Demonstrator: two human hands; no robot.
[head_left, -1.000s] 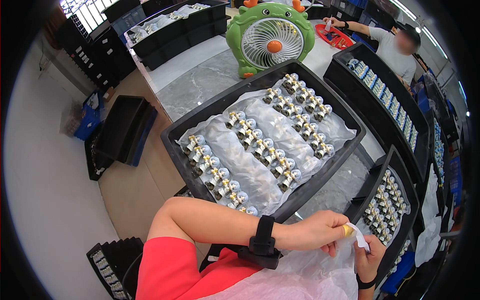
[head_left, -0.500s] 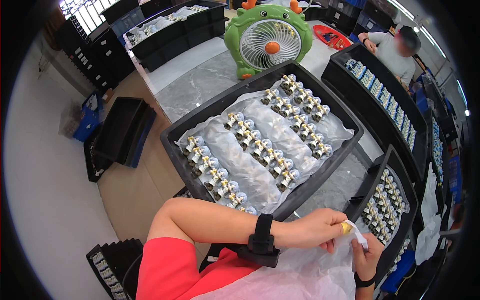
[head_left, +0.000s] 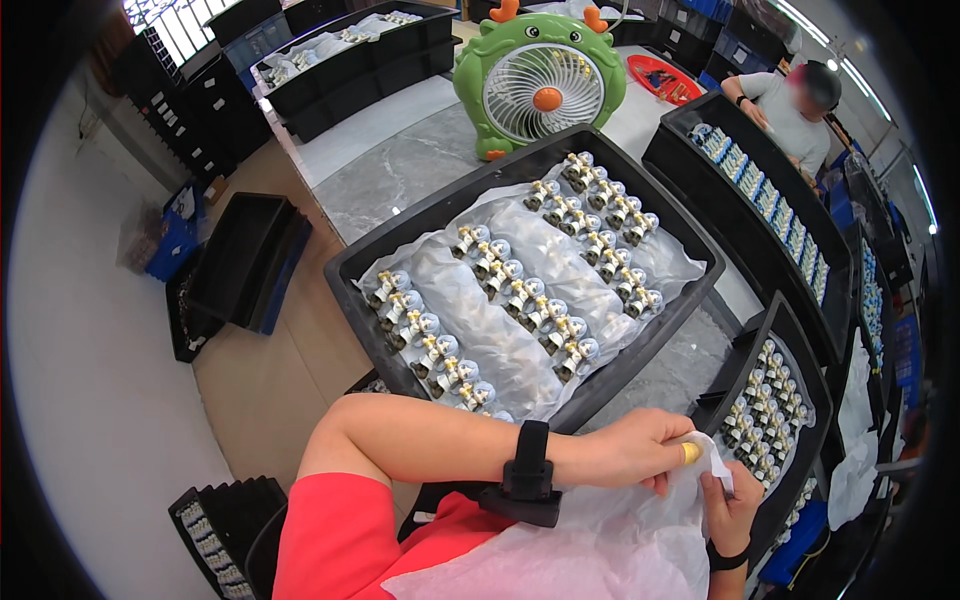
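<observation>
Against the front of my body hangs a thin white sheet of paper (head_left: 640, 540), pinched at its upper edge by both hands. My left hand (head_left: 625, 450), with a yellow band on one finger, is closed on that edge. Just right of it, my right hand (head_left: 734, 505) grips the same edge with bent fingers. Beyond my left forearm lies a black tray (head_left: 640, 365) lined with white paper. Small figurines (head_left: 522, 300) with clear round heads lie there in slanting rows, with paper-covered strips between.
A green fan (head_left: 470, 100) stands behind the tray. At the right, another black tray (head_left: 717, 405) holds similar figurines, and a long tray (head_left: 690, 165) holds blue-and-white pieces. A person (head_left: 795, 120) works at the back right. Stacked dark trays (head_left: 240, 260) rest on the floor at left.
My hands stay nearly in place, both still on the paper. The pinched edge has shifted slightly and the sheet hangs a little differently. The person at the back has moved a hand.
</observation>
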